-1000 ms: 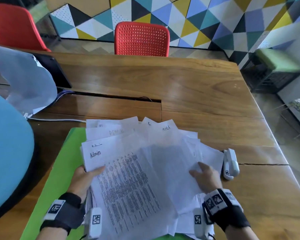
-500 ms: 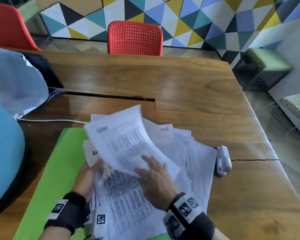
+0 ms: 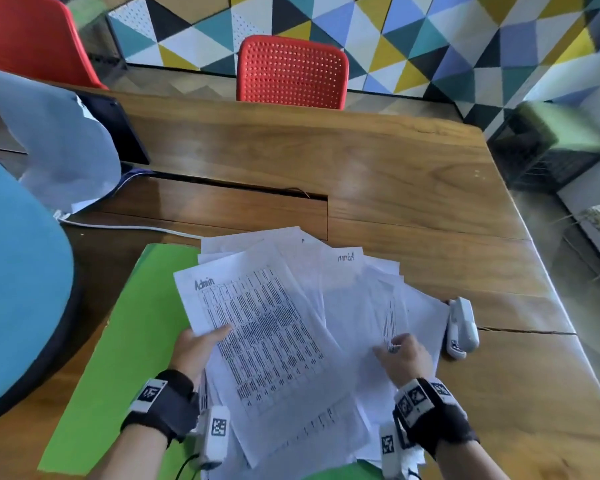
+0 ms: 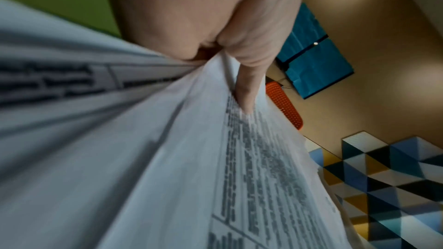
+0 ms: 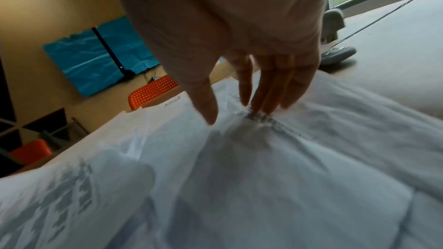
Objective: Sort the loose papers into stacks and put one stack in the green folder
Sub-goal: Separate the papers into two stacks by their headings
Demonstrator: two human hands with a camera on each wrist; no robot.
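Note:
A fan of loose printed papers (image 3: 347, 299) lies on the wooden table, partly over the green folder (image 3: 129, 344) at the left. My left hand (image 3: 201, 344) grips the left part of the stack, thumb on top of a sheet marked "Admin" (image 3: 264, 334). In the left wrist view the thumb (image 4: 246, 90) pinches the printed sheets (image 4: 258, 168) and the other fingers are hidden beneath. My right hand (image 3: 400, 351) rests on the right side of the fan. Its straight fingertips (image 5: 256, 107) press down on a sheet (image 5: 287, 158), with the thumb apart.
A white stapler (image 3: 461, 327) lies just right of the papers. The stapler (image 5: 335, 52) also shows past my right hand. Back left are a dark tablet (image 3: 115, 129), a pale sheet (image 3: 59, 143) and a white cable (image 3: 129, 226). A blue chair (image 3: 14, 271) stands left, a red chair (image 3: 291, 71) beyond the table (image 3: 378, 161).
My right hand swept a printed sheet across to the left, where it now lies on top under my left thumb. The right hand has gone back to the right side of the fan.

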